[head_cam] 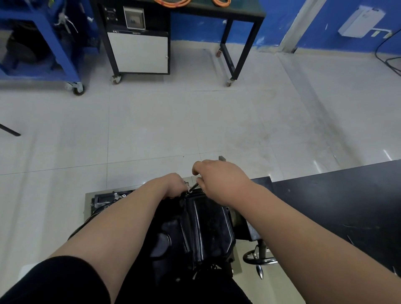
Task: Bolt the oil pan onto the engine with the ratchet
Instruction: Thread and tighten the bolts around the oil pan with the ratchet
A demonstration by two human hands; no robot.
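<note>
Table [347,195] rightward; right hand [219,180] half hides ratchet [193,188].

Bare left forearm [121,219], bare right forearm [303,227], black short sleeve [54,280] on left

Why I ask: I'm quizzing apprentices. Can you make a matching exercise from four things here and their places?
Things: 1 oil pan; 2 ratchet; 3 orange cables; 4 handwheel.
Places: A on the far black table; B gripped by the right hand; C between the forearms; D low, right of the oil pan.
Pairs: 1-C; 2-B; 3-A; 4-D.
</note>
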